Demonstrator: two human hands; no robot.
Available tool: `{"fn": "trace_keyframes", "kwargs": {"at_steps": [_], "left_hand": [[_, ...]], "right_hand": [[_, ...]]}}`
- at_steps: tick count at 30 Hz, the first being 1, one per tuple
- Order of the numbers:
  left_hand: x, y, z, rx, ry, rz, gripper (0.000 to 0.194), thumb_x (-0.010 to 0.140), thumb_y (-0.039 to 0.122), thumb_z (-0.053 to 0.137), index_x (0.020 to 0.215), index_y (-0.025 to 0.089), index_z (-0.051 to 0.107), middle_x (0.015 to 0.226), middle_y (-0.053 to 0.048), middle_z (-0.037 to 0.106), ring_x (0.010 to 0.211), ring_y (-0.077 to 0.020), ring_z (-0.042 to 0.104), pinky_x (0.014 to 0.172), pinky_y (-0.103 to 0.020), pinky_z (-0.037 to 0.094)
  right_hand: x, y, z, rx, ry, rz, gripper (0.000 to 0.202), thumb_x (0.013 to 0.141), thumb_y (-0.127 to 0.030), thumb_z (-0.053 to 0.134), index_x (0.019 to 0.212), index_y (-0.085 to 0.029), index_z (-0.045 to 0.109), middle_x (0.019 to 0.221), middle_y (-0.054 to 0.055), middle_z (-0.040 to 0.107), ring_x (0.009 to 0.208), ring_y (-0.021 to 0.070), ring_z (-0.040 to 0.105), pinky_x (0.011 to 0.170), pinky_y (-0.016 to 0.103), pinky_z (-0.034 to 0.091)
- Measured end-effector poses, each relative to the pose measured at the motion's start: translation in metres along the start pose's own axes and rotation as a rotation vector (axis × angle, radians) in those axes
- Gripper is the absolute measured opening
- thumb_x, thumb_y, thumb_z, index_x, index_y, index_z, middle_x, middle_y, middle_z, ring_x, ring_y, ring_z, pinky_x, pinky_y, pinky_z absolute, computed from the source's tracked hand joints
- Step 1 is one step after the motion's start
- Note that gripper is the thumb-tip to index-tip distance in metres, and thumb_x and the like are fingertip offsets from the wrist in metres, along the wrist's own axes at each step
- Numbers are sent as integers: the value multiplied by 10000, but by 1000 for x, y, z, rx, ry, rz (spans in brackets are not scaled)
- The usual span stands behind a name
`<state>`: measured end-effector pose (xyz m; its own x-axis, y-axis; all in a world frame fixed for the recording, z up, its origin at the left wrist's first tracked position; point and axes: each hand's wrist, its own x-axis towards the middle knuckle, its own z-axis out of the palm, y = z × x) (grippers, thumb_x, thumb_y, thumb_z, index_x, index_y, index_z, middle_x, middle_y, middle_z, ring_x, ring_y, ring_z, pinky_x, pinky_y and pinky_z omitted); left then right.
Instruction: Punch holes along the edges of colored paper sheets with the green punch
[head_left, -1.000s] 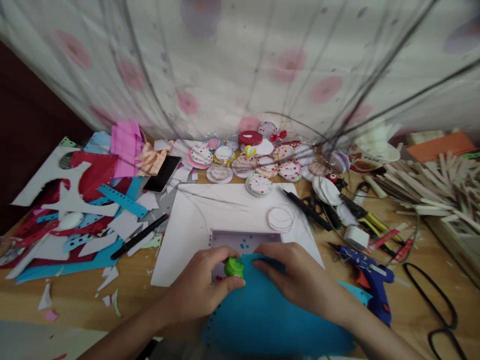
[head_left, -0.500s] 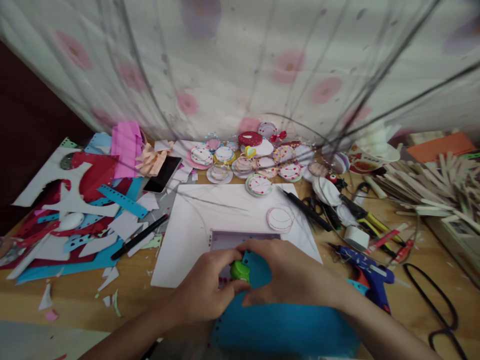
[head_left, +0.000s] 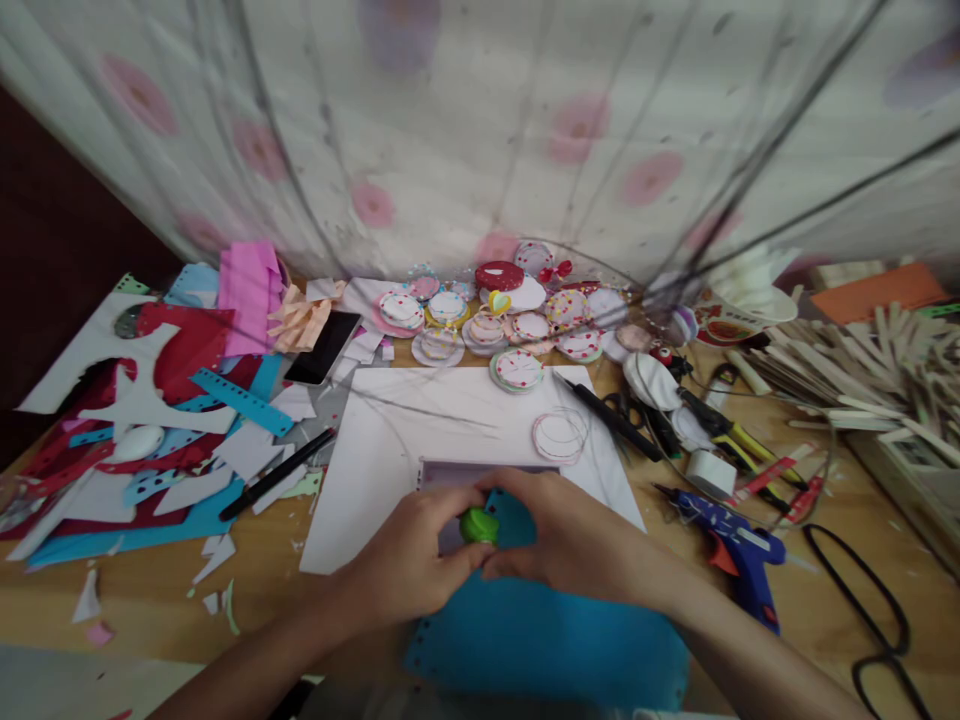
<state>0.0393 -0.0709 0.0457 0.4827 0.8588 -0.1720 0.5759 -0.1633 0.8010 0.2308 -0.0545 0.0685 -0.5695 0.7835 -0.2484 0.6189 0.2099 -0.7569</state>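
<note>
My left hand (head_left: 409, 560) is closed round a small green craft punch (head_left: 478, 526), thumb below and fingers above. The punch sits at the edge of a blue sheet (head_left: 555, 640) with small holes along its margins. My right hand (head_left: 581, 540) grips that sheet, which bends up between its thumb and fingers. The fingertips of both hands meet around the punch. Beneath the hands lies a white sheet (head_left: 375, 440) with a shallow purplish tray (head_left: 491, 472) on it, mostly hidden.
Paper scraps (head_left: 157, 420), a black pen (head_left: 277, 475) and a phone (head_left: 324, 348) lie left. Layered paper discs (head_left: 517, 370) stand along the back. On the right are a utility knife (head_left: 611, 415), pliers (head_left: 727, 440), a blue glue gun (head_left: 727, 530), black-handled scissors (head_left: 862, 600) and wooden sticks (head_left: 862, 370).
The blue sheet has shifted slightly left between my hands. My right fingers and thumb have closed in toward the punch and my left hand.
</note>
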Motion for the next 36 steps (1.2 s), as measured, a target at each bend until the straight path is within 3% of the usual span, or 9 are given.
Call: {"fn": "trace_keyframes", "kwargs": {"at_steps": [3, 8, 12, 15, 21, 24, 27, 31, 36], "left_hand": [[0, 1, -6, -26, -36, 6, 327, 770, 263, 677, 1094, 223, 665, 1088, -43, 710, 1008, -247, 635, 855, -312, 481], [-4, -5, -15, 75, -133, 61, 488, 793, 326, 693, 1259, 249, 567, 1226, -65, 643, 1123, -256, 572, 963, -365, 430], [-2, -9, -18, 268, -156, 215, 422, 839, 149, 618, 1248, 230, 552, 1185, -73, 644, 1115, -252, 553, 977, -390, 400], [-1, -9, -20, 293, -135, 219, 312, 845, 123, 594, 1142, 216, 598, 1095, -69, 664, 1064, -253, 572, 941, -392, 426], [-1, -11, -32, -31, -31, 211, 278, 866, 232, 611, 1142, 230, 578, 1283, -69, 553, 1185, -206, 511, 1014, -322, 392], [-1, -15, -33, -104, -28, 153, 310, 848, 201, 623, 1155, 225, 582, 1166, -49, 627, 1081, -185, 574, 955, -295, 428], [-2, -16, -28, -147, -48, 69, 446, 816, 186, 648, 1244, 238, 532, 1203, -45, 636, 1102, -187, 573, 972, -310, 425], [-3, -12, -22, -183, -47, 37, 437, 785, 189, 671, 1208, 216, 562, 1197, -61, 636, 1102, -201, 577, 976, -333, 428], [-10, -13, -34, -466, -49, 10, 293, 839, 321, 639, 1105, 201, 607, 1171, -81, 646, 1090, -227, 594, 931, -339, 462]], "right_hand": [[-6, 7, -8, -9, -2, 24, 585, 684, -255, 770, 1231, -201, 569, 1154, 84, 670, 1050, 279, 617, 854, 351, 476], [-22, 25, -10, -67, 78, 87, 138, 786, -137, 614, 858, -218, 699, 815, 15, 722, 787, 209, 668, 682, 281, 488], [-36, 35, -8, -87, 145, 108, 93, 830, -195, 598, 843, -200, 690, 819, 32, 717, 786, 216, 661, 688, 302, 495], [-53, 34, -10, -27, 278, 88, 118, 843, -269, 614, 916, -227, 696, 873, 26, 730, 821, 218, 672, 718, 303, 517], [-90, 14, 9, 249, 593, -206, 152, 872, -238, 616, 983, -326, 669, 877, -14, 744, 776, 179, 705, 698, 237, 555], [-90, 8, 32, 379, 500, -467, 216, 934, -312, 518, 1127, -324, 615, 926, 33, 749, 840, 219, 707, 729, 311, 575], [-83, 10, 53, 392, 373, -559, 274, 970, -357, 431, 1185, -311, 595, 918, 62, 755, 836, 225, 714, 711, 324, 579], [-85, 18, 68, 393, 396, -486, 241, 936, -297, 504, 1149, -304, 616, 920, 48, 757, 814, 213, 717, 728, 304, 580], [-89, 30, 73, 307, 781, -13, 111, 837, -221, 633, 906, -282, 694, 828, 0, 744, 737, 183, 704, 649, 216, 570]]}}
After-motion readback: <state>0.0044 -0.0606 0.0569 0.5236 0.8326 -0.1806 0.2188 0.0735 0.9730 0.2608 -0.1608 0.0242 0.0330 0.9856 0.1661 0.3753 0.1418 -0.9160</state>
